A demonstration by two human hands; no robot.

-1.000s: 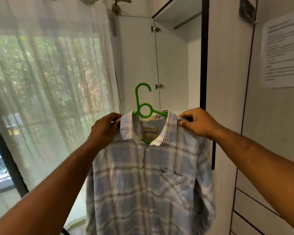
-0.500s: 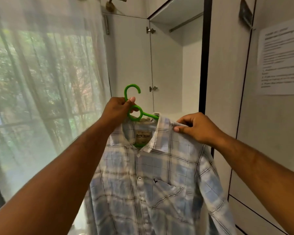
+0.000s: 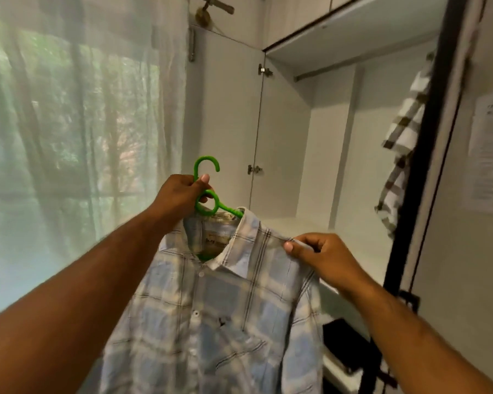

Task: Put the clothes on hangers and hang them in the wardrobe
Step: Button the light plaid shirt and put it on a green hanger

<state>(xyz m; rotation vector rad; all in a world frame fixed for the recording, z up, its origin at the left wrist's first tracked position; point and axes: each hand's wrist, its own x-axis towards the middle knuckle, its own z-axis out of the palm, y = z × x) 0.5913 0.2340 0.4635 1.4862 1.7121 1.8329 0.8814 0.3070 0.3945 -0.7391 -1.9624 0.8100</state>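
Left hand (image 3: 180,199) has left the collar since a second ago and now grips the neck of the green hanger (image 3: 204,158), under the hook. Right hand (image 3: 322,257) has slid outward and pinches the shoulder seam of the blue checked shirt (image 3: 225,308). View has swung right, so more of the open wardrobe (image 3: 282,137) shows. The shirt is on the hanger, buttoned at the front, and held in the air in front of the wardrobe opening, below the rail (image 3: 319,73) and not yet on it. A brown-and-white checked shirt (image 3: 404,132) hangs at the right edge of the opening. Sheer curtain (image 3: 83,123) on the left, printed sheet (image 3: 490,155) on the door at right.
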